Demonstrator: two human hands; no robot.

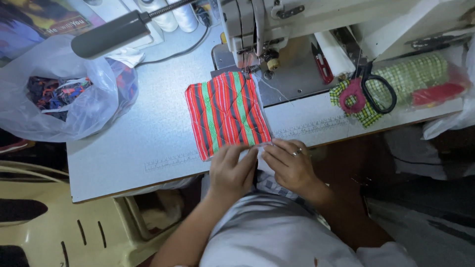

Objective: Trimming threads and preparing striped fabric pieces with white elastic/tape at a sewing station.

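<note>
Both hands, left hand and right hand, fingers flat, not clamped, squaring striped quilted square under sewing machine needle; next, likely steady feeding.

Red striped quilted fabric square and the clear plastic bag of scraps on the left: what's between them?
In the head view, only bare pale grey tabletop lies between the red striped quilted fabric square and the clear plastic bag of scraps.

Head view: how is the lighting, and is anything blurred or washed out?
Head view: the table and striped quilted fabric are brightly lit and sharp; both hands, left hand and right hand, are clear; the floor below is dim; the sewing machine top looks washed out.
</note>
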